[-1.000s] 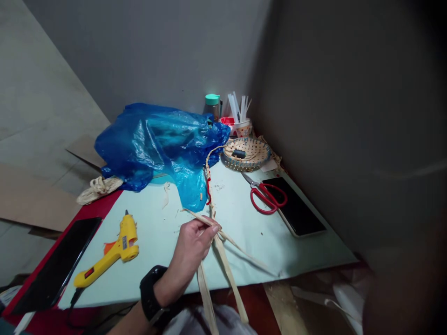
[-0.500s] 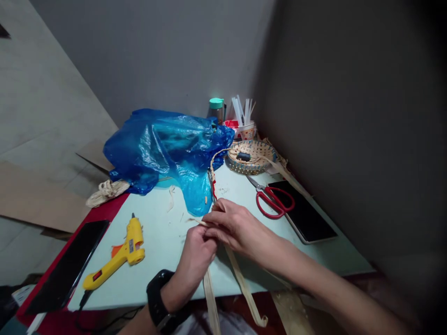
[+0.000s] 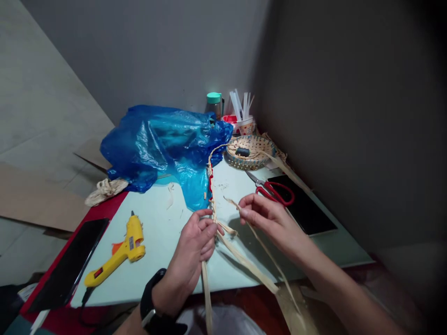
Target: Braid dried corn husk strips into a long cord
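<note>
Left hand (image 3: 193,251) pinches the plaited cord (image 3: 211,200) closed at its near end over the table (image 3: 157,232), while right hand (image 3: 270,218) grips one loose strip (image 3: 233,202) just right; advisable: firm pinch, strip drawn taut before crossing.

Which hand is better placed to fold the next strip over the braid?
Probably right: the right hand pinches a loose strip beside the braid, while the left hand clamps the braid's end.

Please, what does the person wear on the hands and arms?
Both hands are bare: no gloves, no visible rings. The left hand has a black watch with a wide black band on its wrist. The right hand and forearm show no sleeve or bracelet.
</note>
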